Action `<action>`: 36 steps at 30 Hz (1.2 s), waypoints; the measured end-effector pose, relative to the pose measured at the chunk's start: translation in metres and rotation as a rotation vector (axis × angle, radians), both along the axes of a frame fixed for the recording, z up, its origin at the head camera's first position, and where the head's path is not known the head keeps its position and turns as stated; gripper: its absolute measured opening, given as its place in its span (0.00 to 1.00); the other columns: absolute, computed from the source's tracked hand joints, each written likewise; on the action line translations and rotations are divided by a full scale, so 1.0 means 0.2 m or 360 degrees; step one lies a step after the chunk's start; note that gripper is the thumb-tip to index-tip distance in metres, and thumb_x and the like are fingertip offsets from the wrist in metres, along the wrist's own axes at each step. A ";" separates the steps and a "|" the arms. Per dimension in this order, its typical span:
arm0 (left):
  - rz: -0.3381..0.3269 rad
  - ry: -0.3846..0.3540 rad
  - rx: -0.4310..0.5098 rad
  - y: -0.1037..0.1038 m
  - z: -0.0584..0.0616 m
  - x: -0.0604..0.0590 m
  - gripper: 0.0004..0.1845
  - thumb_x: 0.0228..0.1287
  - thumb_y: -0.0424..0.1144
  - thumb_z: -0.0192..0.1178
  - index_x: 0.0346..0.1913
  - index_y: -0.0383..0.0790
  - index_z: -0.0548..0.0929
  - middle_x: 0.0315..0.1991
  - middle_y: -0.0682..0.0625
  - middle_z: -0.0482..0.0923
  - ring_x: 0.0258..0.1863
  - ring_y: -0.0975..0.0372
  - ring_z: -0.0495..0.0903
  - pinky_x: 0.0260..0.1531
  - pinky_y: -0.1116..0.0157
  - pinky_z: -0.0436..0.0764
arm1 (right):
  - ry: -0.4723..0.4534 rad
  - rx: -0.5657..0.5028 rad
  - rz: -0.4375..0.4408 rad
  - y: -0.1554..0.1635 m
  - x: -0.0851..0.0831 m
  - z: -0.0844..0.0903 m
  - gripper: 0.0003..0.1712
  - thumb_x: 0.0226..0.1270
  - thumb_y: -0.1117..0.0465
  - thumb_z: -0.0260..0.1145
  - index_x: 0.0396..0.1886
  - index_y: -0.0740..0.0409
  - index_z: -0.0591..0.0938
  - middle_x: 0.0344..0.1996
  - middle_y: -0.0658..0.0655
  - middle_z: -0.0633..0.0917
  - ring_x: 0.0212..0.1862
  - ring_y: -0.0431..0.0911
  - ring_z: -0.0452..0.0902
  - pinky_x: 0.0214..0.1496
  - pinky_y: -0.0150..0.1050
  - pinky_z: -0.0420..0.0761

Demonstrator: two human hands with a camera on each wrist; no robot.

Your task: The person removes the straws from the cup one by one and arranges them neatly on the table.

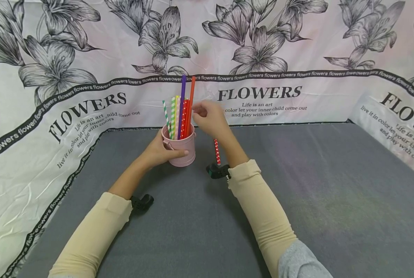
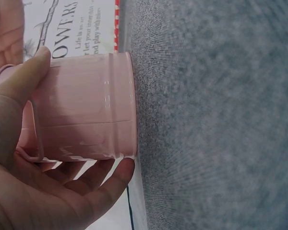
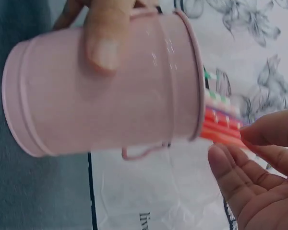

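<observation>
A pink metal bucket stands on the grey table and holds several coloured straws, with a purple and an orange one the tallest. My left hand grips the bucket from its left side, the thumb across the front wall. My right hand hovers just right of the straw tops, fingers relaxed and holding nothing. In the right wrist view its fingertips are at the ends of the orange straws. A red dotted straw lies on the table beside my right forearm.
Grey felt covers the table. A white cloth with flowers and "FLOWERS" lettering stands along the back and both sides. Black wrist camera mounts sit under each forearm.
</observation>
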State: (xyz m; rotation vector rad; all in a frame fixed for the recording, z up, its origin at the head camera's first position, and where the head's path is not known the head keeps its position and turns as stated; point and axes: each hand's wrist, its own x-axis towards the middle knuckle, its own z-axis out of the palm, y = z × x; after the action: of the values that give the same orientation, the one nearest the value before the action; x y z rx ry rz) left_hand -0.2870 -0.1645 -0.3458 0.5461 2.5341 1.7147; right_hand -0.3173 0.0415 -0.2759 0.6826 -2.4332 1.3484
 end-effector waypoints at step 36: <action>-0.0022 0.0046 0.0008 -0.01 0.00 0.00 0.56 0.55 0.38 0.75 0.79 0.49 0.47 0.73 0.49 0.58 0.67 0.53 0.64 0.68 0.46 0.61 | -0.0028 0.0759 0.0020 -0.30 0.06 -0.03 0.09 0.68 0.59 0.68 0.45 0.58 0.84 0.38 0.53 0.87 0.41 0.45 0.81 0.42 0.37 0.79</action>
State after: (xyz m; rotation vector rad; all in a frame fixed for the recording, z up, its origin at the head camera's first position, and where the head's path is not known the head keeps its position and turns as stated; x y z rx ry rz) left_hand -0.2862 -0.1671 -0.3458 0.5915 2.5396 1.7220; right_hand -0.3056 -0.0178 -0.2811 0.7923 -2.7928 0.7749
